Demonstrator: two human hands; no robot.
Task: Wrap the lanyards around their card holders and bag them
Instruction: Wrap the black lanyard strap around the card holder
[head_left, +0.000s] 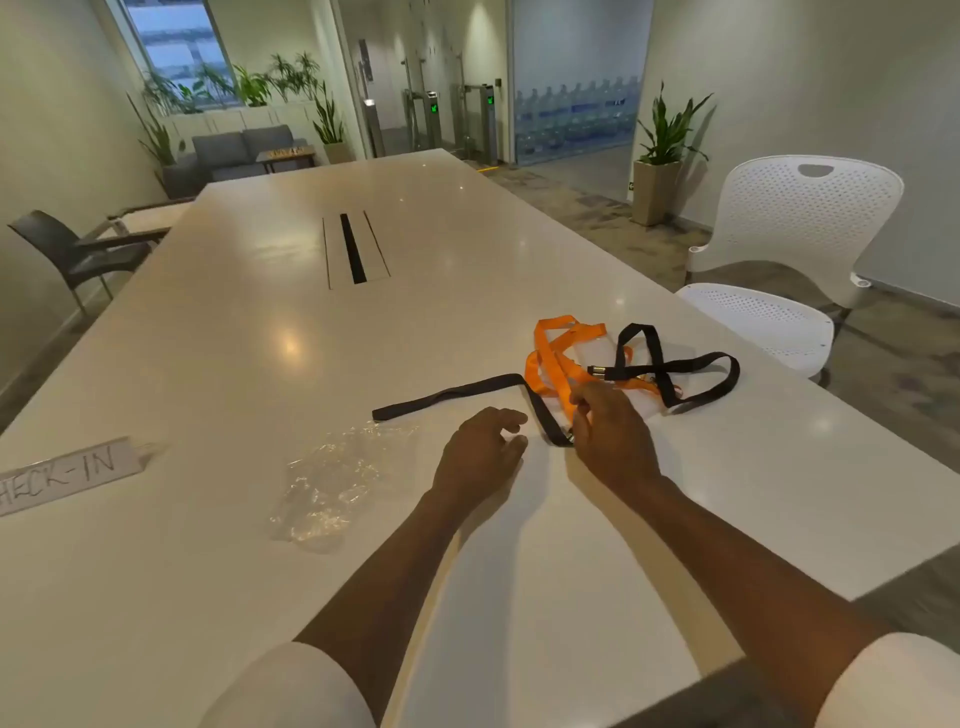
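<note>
**Sorting the first lanyard from the pile**

You are working at the white table (467, 249), with the clear plastic bag (327, 483) lying left of your hands. The black lanyard (452, 391) is stretching leftward from your right hand (608, 431), which is pinching at the orange lanyard (558, 358), tangled just beyond. Your left hand (480, 452) is hovering loosely open, holding nothing, just beside the black strap.

- An orange lanyard (558, 358) is heaped loosely.
- Two black lanyards (675, 371) are laid unwrapped beside it.
- A clear plastic bag (327, 483) is left crumpled nearby.
</note>
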